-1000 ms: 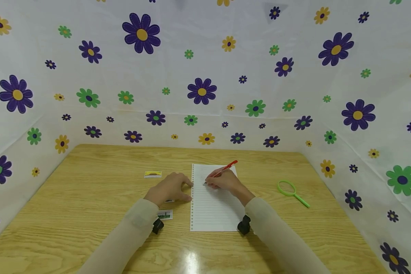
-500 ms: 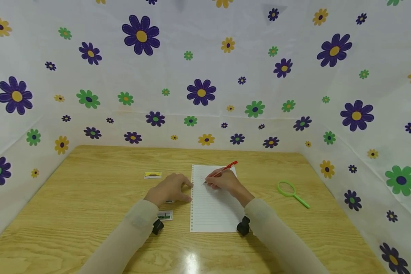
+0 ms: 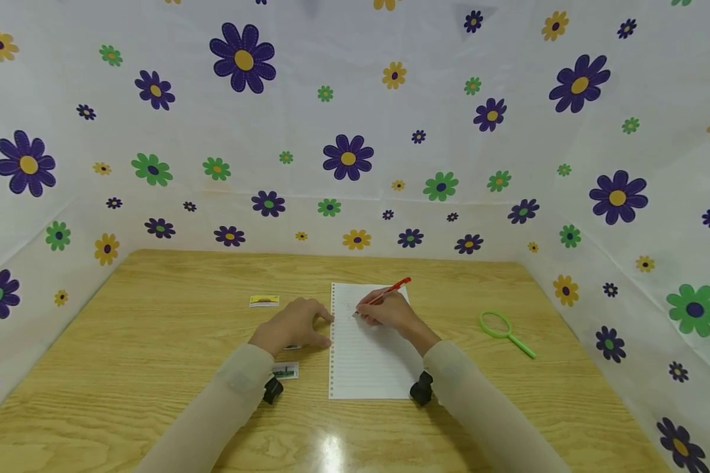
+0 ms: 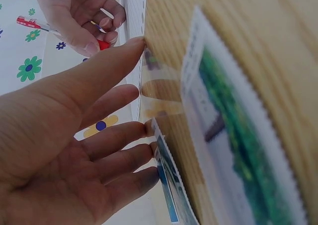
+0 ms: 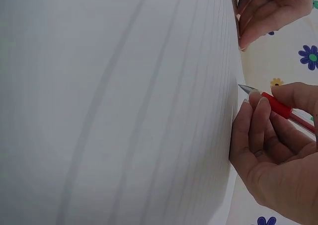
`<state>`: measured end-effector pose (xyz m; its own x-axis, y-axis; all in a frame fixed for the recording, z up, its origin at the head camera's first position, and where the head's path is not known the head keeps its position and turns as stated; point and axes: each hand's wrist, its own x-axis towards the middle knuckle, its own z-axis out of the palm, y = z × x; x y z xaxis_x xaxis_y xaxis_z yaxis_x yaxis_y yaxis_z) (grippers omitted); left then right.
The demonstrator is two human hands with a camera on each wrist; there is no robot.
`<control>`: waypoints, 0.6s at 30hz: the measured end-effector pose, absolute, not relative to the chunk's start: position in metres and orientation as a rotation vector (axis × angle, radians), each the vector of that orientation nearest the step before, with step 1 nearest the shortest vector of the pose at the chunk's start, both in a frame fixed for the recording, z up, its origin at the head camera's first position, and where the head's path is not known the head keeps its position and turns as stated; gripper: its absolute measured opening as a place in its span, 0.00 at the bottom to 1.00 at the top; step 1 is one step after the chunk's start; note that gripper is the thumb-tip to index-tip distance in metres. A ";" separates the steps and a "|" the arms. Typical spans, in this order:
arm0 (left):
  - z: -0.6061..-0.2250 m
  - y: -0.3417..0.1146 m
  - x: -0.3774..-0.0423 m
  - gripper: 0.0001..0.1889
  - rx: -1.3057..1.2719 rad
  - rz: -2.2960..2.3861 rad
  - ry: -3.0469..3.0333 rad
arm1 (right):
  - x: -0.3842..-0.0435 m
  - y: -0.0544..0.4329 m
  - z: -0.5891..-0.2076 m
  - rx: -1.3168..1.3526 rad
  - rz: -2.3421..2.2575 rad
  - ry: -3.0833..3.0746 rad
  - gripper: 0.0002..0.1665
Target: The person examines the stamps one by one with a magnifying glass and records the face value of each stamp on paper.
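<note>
A sheet of lined paper point(image 3: 367, 371) with punched holes down its left side lies on the table. My right hand point(image 3: 395, 314) pinches a red pen point(image 3: 398, 285), its tip at the paper's upper part beside faint marks. In the right wrist view the pen's metal tip and red grip point(image 5: 276, 106) show between thumb and fingers. My left hand point(image 3: 292, 326) touches the paper's left edge with spread, relaxed fingers. Beneath and beside it lie a stamp with a green landscape point(image 4: 233, 135) and a darker blue stamp point(image 4: 171, 185), partly hidden by the hand in the head view.
A yellow stamp point(image 3: 264, 301) lies beyond the left hand. To the right of the paper is a green magnifying glass point(image 3: 522, 346). The wooden table point(image 3: 154, 368) is enclosed by white cloth point(image 3: 307, 118) with printed flowers at the back and sides.
The pen tip has shifted slightly to the right along the paper, and faint marks show more to its left. My left hand, the stamps and the magnifying glass stay in place.
</note>
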<state>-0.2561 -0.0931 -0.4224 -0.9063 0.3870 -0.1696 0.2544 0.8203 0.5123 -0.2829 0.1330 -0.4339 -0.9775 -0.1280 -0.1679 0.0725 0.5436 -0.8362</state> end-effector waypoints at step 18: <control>-0.421 -0.092 -0.256 0.25 0.505 0.731 2.732 | -0.284 0.131 -0.432 -0.054 -1.396 2.554 0.09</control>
<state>-0.2560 -0.0923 -0.4208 -0.9034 0.3959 -0.1645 0.2609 0.8122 0.5218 -0.2841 0.1313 -0.4321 -0.9730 -0.1417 -0.1824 0.0770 0.5453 -0.8347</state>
